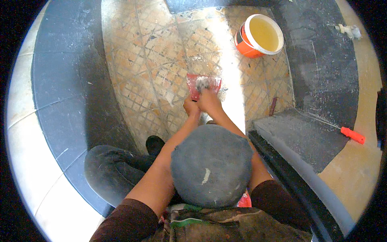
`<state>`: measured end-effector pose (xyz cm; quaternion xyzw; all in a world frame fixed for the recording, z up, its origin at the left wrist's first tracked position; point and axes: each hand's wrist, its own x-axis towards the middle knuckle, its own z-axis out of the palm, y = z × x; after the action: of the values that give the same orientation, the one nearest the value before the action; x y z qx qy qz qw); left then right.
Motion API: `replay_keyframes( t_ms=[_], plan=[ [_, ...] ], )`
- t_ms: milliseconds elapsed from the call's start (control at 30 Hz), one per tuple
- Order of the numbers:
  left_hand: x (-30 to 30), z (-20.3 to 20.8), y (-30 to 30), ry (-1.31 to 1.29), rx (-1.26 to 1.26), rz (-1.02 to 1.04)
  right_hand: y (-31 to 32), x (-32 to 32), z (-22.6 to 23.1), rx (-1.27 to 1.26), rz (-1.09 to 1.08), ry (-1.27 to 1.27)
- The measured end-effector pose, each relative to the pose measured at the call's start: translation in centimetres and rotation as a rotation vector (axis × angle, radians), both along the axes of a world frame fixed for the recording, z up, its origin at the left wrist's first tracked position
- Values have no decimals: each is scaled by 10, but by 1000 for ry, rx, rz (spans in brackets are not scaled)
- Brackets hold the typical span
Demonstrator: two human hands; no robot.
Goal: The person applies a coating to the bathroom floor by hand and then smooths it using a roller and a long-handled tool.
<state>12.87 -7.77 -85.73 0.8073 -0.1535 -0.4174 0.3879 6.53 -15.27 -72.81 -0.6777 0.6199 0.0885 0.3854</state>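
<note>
Between my hands, low over the tiled floor [161,52], is a red dustpan-like scraper or pan [193,82], its wide edge facing away from me. My left hand [191,106] is closed at its near left end, beside a small black tip. My right hand [210,101] reaches over its near right side, fingers bent down at a grey-white clump [202,82] on the red surface. Whether that clump is debris, a rag or bristles I cannot tell. Both wrists lie close together. White dust [197,59] marks the tiles just beyond.
An orange bucket [248,48] of yellowish liquid stands at far right. On the right ledge lies a tool with an orange handle [352,135] and thin metal rod. A brown-red strip [273,106] leans nearby. My grey-clad knee [211,165] rises between my forearms. Dark walls flank both sides.
</note>
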Motion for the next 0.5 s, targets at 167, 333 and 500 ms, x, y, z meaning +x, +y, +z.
replay_keyframes(
  t_ms=[167,333,500],
  plan=[
    [-8,29,-13,-108,124,-157,-26,-6,2,33,45,72],
    [-18,81,-29,-17,-58,-198,-47,-26,1,-125,-142,59],
    [8,130,-65,-555,-338,-424,-54,-88,49,-397,-489,-192]
  ],
)
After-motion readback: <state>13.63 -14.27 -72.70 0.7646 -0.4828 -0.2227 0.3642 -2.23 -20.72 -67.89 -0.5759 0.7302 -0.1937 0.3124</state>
